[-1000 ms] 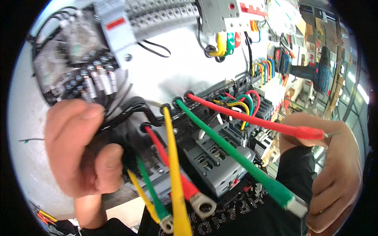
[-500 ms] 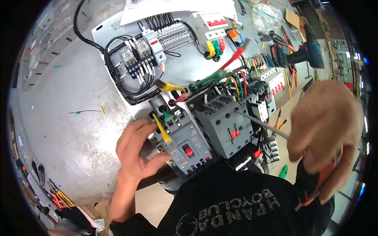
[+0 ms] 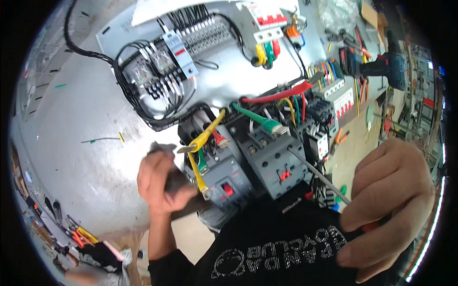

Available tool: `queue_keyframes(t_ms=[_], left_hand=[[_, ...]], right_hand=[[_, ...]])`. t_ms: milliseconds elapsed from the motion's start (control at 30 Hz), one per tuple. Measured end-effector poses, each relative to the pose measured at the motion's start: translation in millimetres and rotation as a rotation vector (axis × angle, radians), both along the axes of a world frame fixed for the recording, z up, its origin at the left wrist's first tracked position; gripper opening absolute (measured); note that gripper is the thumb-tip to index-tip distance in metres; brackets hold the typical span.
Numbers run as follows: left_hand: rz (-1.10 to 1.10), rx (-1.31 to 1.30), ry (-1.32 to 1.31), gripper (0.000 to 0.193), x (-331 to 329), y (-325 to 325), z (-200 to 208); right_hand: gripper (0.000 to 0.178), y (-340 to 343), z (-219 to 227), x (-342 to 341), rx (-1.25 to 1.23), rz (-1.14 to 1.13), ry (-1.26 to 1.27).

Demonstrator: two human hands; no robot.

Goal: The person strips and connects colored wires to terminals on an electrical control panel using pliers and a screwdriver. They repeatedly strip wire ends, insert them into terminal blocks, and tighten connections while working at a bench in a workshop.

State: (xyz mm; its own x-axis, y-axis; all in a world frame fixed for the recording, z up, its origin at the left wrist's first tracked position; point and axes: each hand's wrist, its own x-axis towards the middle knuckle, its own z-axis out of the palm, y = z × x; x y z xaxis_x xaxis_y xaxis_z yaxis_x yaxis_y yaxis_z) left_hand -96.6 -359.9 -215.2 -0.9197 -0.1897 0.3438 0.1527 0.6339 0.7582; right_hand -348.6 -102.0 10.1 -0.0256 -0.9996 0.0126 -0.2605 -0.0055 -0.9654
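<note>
My right hand (image 3: 391, 205) is closed around a screwdriver (image 3: 318, 175). Its long metal shaft slants up and left, and the tip is at the upper right of the right-hand grey circuit breaker (image 3: 272, 167). The palm mostly hides the handle. My left hand (image 3: 160, 183) curls around a dark grey piece (image 3: 175, 185), smeared by motion, beside the left-hand grey circuit breaker (image 3: 234, 176). Yellow (image 3: 210, 131), green (image 3: 255, 118) and red (image 3: 276, 95) cables with metal lugs stick up over the two breakers.
Beyond the breakers, a metal mounting plate (image 3: 224, 76) carries relays (image 3: 152, 66), a terminal strip (image 3: 207, 38) and a white breaker with red switches (image 3: 267, 21). A cordless drill (image 3: 381, 64) lies at the right. Pliers (image 3: 83, 236) lie at lower left, on the grey table's (image 3: 76, 162) side.
The view has shifted. My left hand has come away from the left breaker's edge with a grey piece in it. The lugged cables lie differently. The screwdriver tip stays at the right breaker.
</note>
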Motion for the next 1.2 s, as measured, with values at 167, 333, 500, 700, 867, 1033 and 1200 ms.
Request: queue_keyframes(t_ms=[167, 333, 500, 700, 867, 1033, 1200], left_hand=[[0.178, 0.069, -0.168, 0.039, 5.4, 3.1, 4.9], [0.374, 0.024, -0.218, 0.032, -6.6, 8.3, 2.2], [0.373, -0.075, -0.3, 0.034, -11.7, 9.2, -1.2], [0.349, -0.007, -0.322, 0.034, -23.3, 7.3, 5.8], [0.285, 0.483, -0.606, 0.025, 18.4, 28.2, 100.7], [-0.059, 1.466, -1.177, 0.02, -56.1, 67.8, 197.3], [0.032, 2.18, -1.568, 0.027, -109.1, 108.0, 185.9]], right_hand=[[0.051, -2.7, 17.1, -4.8, 0.173, -0.071, -0.097], [0.056, 24.1, 47.7, 1.2, 0.333, -0.219, -0.018], [0.054, 23.3, 67.7, -6.4, 0.531, -0.263, 0.0], [0.048, 11.6, 70.7, -3.3, 0.608, -0.213, -0.047], [0.048, 0.5, 81.7, -16.8, 0.731, -0.146, -0.043], [0.045, -11.4, 85.0, -28.5, 0.828, 0.016, -0.072], [0.052, -23.1, 77.4, -42.7, 0.863, 0.118, -0.066]])
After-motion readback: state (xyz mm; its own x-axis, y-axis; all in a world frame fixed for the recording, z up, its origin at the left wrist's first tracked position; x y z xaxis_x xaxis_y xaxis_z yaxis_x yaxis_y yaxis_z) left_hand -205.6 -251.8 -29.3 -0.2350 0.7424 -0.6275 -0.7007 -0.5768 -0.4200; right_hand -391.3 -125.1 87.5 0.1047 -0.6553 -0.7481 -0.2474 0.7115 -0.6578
